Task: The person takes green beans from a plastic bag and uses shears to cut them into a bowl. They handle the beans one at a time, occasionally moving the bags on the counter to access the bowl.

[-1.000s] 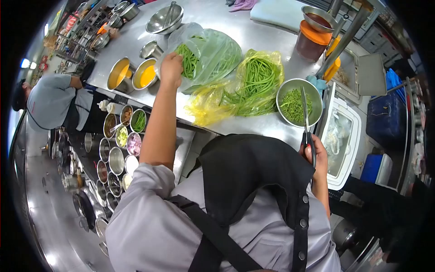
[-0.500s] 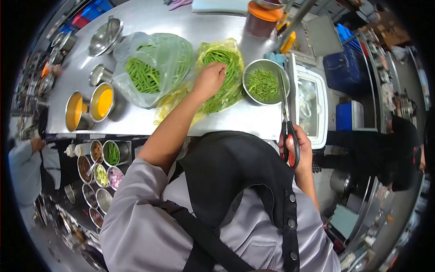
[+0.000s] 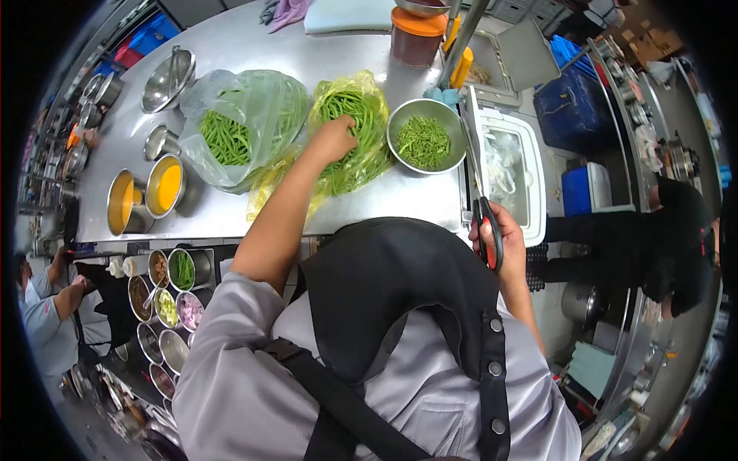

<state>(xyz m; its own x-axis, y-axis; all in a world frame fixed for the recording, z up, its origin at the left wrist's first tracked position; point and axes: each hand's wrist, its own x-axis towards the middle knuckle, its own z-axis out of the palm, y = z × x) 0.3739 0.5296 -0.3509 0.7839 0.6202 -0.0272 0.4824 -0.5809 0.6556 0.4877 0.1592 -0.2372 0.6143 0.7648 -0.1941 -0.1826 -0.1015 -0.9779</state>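
Note:
My left hand (image 3: 335, 140) reaches into an open yellow plastic bag (image 3: 374, 83) of long green beans (image 3: 338, 104). Its fingers are curled down among the beans; the fingertips are partly hidden. My right hand (image 3: 509, 235) is closed around the handles of black-and-red scissors (image 3: 478, 165), blades pointing away from me. Those blades lie beside the right rim of a steel bowl (image 3: 394, 146) holding short-cut green beans (image 3: 424, 144). Left of the yellow bag, a clear plastic bag (image 3: 269, 107) holds more green beans.
On the steel table (image 3: 254, 34) stand two metal containers of orange-yellow liquid (image 3: 165, 188), a steel bowl (image 3: 157, 88) and an orange-lidded tub (image 3: 417, 38). A white cooler (image 3: 536, 184) is at the right. Several ingredient pots (image 3: 183, 269) sit lower left. Other people (image 3: 42, 315) stand at both sides.
The view has shifted slightly, so the table things appear further left. My left hand's fingers have gone from a fist over the beans down into them. The scissors remain in my right hand.

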